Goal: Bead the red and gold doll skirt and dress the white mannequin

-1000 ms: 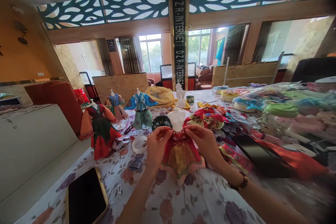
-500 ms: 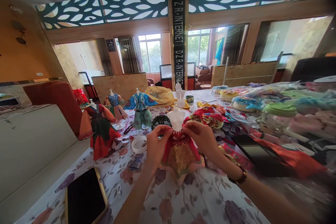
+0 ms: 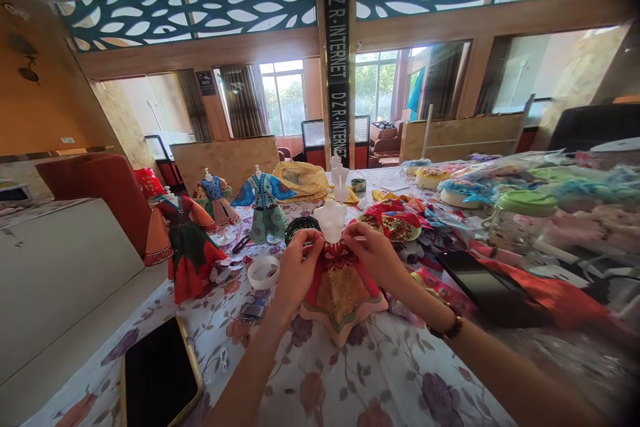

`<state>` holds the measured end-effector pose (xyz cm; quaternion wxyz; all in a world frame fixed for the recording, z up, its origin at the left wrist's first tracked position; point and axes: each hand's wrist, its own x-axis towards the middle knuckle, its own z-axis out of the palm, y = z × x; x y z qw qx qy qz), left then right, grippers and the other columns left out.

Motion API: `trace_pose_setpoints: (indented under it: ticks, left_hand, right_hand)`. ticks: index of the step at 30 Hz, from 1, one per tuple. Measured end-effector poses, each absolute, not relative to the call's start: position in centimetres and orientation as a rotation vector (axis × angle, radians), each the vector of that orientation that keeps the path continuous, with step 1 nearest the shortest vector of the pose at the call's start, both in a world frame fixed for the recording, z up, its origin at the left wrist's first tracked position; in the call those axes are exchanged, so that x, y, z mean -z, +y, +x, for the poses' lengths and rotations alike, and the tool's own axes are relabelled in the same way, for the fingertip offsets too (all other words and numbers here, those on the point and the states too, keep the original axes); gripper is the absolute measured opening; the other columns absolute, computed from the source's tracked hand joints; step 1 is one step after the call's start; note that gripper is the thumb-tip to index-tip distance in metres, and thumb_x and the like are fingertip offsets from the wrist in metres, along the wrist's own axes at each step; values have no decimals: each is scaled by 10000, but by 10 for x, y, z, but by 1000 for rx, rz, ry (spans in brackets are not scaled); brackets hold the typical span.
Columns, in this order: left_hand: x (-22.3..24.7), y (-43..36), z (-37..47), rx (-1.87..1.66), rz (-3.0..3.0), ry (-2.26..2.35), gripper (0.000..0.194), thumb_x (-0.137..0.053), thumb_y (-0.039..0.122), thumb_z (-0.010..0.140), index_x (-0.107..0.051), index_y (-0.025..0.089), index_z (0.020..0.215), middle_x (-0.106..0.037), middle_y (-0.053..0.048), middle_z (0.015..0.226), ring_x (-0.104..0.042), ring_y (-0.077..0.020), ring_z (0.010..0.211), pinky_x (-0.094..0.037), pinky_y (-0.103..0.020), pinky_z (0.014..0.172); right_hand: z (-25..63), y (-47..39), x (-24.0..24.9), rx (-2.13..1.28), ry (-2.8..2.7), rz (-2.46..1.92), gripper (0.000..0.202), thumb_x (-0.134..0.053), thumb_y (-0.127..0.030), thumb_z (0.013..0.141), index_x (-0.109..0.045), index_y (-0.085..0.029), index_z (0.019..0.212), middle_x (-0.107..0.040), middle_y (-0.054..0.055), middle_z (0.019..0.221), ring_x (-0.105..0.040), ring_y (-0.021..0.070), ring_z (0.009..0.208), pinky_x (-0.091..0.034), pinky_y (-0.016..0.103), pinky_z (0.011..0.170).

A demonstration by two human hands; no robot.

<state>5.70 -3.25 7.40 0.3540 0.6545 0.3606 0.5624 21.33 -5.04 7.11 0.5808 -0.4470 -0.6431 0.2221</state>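
Observation:
In the middle of the head view stands a small white mannequin [image 3: 331, 220], its shoulders bare. A red and gold doll dress [image 3: 343, 293] hangs around it below the chest, the peach-edged skirt spread toward me. My left hand [image 3: 300, 267] is closed, thumb and forefinger pinching the dress's top edge at the left. On the other side my right hand [image 3: 373, 257] pinches the same edge, also closed. A bracelet [image 3: 450, 323] circles my right wrist. Behind my left hand sits a dark woven basket [image 3: 301, 228], partly covered.
Dressed doll mannequins stand at the left, one in a red and green dress [image 3: 186, 247]. A white tape roll [image 3: 263, 272] and a phone [image 3: 160, 370] lie left of me. Rightward are a black tablet [image 3: 493, 287], a green-lidded jar [image 3: 523, 220] and heaped fabric scraps.
Both hands stay pinched on the dress's top edge and have shifted only slightly. The whole view has moved a little, so things appear somewhat farther left and higher.

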Motion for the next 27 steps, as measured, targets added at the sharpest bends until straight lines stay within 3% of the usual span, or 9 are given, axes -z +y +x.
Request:
trace_pose_setpoints:
  ticks: [13,21,27]
  left_hand:
    - [-73,-35,58,-1402,1374,852,225,-736,319,643,-666,180,805,-655,-14,770,-593,-134,723,-456,-224,675]
    - [-70,-19,48,-1338,1240,766,274,-828,296,498,-723,160,711,-681,-28,699,-594,-126,655,-454,-226,642]
    - [-69,-13,45,-1288,1246,758,302,-834,305,510,-746,166,763,-719,-43,731,-612,-129,651,-470,-235,650]
  right_hand:
    - [215,-49,-68,-666,-1407,-957,108,-608,-320,734,-643,-226,776,-677,12,784,-620,180,717,-477,327,710]
    - [218,-47,-71,-879,-1352,-871,184,-696,-389,663,-721,-216,721,-688,1,684,-604,162,657,-464,294,631]
    - [218,-45,-71,-921,-1345,-846,179,-711,-386,666,-729,-214,714,-686,-3,682,-594,147,650,-463,284,639]
